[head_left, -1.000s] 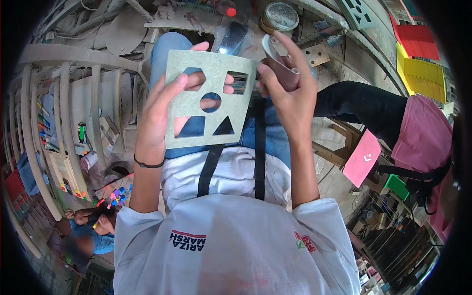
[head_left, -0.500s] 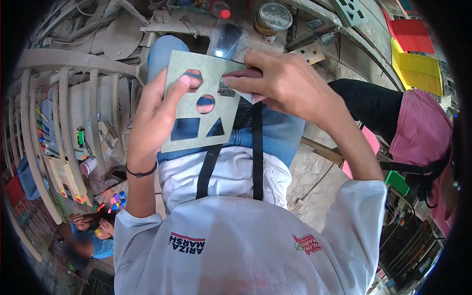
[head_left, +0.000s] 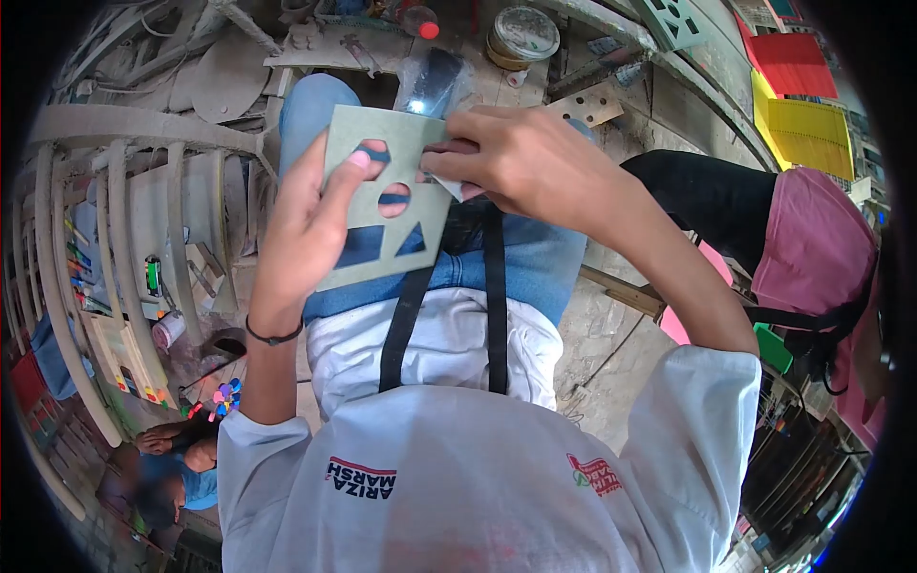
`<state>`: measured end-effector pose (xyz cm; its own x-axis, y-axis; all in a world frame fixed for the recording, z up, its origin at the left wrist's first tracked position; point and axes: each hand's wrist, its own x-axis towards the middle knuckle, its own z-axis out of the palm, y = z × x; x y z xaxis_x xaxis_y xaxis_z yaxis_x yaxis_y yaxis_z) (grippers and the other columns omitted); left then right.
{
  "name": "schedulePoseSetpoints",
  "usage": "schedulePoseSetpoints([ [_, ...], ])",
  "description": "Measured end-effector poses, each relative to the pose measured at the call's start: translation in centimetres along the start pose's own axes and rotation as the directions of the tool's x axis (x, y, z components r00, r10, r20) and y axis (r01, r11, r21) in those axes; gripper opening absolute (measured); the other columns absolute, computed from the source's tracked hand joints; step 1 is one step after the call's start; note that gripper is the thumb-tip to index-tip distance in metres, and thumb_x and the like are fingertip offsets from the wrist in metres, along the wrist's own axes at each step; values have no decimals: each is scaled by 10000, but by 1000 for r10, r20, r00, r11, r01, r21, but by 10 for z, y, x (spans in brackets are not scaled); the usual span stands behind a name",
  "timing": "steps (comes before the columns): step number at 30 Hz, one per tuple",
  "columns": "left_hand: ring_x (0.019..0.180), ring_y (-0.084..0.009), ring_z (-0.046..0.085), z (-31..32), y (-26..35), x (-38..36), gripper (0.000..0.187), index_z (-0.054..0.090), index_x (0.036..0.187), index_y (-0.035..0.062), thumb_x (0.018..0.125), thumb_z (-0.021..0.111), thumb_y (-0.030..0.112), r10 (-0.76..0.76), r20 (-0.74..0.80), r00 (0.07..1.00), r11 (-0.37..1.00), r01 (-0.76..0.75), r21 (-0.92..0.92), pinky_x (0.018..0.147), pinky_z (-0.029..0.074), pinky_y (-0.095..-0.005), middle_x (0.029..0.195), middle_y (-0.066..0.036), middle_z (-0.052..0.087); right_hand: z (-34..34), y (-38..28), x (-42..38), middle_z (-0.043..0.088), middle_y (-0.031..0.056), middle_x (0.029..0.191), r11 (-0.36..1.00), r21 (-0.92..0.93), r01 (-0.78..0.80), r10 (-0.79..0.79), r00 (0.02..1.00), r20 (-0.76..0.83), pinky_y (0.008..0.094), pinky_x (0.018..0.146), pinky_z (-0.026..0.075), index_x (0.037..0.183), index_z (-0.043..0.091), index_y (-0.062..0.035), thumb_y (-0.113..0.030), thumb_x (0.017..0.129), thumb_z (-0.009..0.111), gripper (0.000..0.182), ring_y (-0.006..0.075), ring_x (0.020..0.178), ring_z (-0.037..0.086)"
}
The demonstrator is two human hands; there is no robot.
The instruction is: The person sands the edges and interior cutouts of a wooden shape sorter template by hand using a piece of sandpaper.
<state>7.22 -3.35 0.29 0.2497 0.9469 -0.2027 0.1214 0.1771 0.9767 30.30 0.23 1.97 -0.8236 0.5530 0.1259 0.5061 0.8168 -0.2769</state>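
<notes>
A pale grey-green board [head_left: 425,205] with cut-out shapes, among them a hexagon, a circle and a triangle, is held tilted above the lap. My left hand [head_left: 308,215] grips its left side, thumb on the front face beside the hexagonal hole and the other fingers behind. At the board's right edge, my right hand [head_left: 540,167] pinches a small folded sheet [head_left: 447,185], brownish on one side and whitish on the other, like sandpaper. The sheet meets the board near a cut-out that these fingers partly cover.
A lidded bucket [head_left: 523,38] and a clear plastic bag [head_left: 435,81] lie beyond the knees. Slatted wooden railing [head_left: 119,258] stands at left, with a seated person [head_left: 177,477] behind it. Another person in pink [head_left: 812,239] is close at right, near red and yellow panels [head_left: 807,134].
The board has tipped, so its lower part looks shorter. My right hand has shifted slightly left and down along the board's right edge, still pinching the folded sheet. My left hand keeps its grip.
</notes>
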Motion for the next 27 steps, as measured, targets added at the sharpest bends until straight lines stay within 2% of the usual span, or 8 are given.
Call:
schedulePoseSetpoints([
  [5,902,-129,611,-2,14,-5,259,545,1133,-44,1035,419,159,51,-34,998,997,-53,-50,807,533,-272,1025,-110,648,3,7,-7,640,99,905,996,60,-64,68,996,-53,406,661,545,1060,690,-91,-118,767,707,294,290,787,672],
  [7,899,-130,617,0,13,-2,256,544,1136,-46,1036,427,159,27,-4,1000,999,-27,-37,806,531,-268,1029,-115,649,8,6,-7,618,74,957,990,100,-102,104,995,-12,382,691,541,1151,658,-120,-6,640,712,527,273,839,637],
  [8,899,-130,617,-1,11,-2,256,544,1136,-46,1036,427,159,58,19,998,997,-57,-44,806,531,-268,1029,-115,649,9,3,-6,623,80,961,991,116,-59,66,996,-63,379,683,543,1157,658,-120,-2,635,690,536,277,818,644],
  [10,1022,-139,590,-4,7,-3,294,566,1176,-25,1025,490,215,3,21,1000,999,-4,40,911,458,-284,1097,-75,625,0,1,-3,645,107,949,990,128,-58,68,995,-77,398,680,557,1075,686,-99,-118,769,692,307,291,815,682],
  [13,1011,-141,595,-5,15,-2,285,564,1173,-24,1026,489,208,-21,-4,1000,998,21,-52,910,451,-280,1092,-74,627,6,5,-8,619,89,948,986,124,-109,122,987,-101,380,660,539,1136,660,-111,-34,655,690,488,278,813,656],
  [18,1005,-147,600,-8,16,-2,280,562,1175,-25,1027,483,199,117,13,993,990,-118,83,902,455,-285,1091,-79,627,0,-5,-2,597,90,896,989,111,-95,110,983,-144,393,638,532,1077,652,-71,-104,713,711,370,281,810,644],
  [20,914,-130,608,-4,25,-3,233,568,1124,-36,1020,450,135,111,-61,992,993,-108,55,839,467,-269,985,-75,653,-2,-4,1,596,90,898,990,99,-105,120,979,-163,401,638,529,1078,649,-72,-102,714,708,370,287,814,643],
  [27,995,-154,593,-17,48,-17,298,558,1188,-26,1024,481,210,209,-39,977,970,-202,136,905,449,-297,1096,-87,628,-40,-25,8,622,108,941,989,89,-116,128,981,-147,442,672,525,1069,653,-88,-123,771,704,304,320,841,645],
])
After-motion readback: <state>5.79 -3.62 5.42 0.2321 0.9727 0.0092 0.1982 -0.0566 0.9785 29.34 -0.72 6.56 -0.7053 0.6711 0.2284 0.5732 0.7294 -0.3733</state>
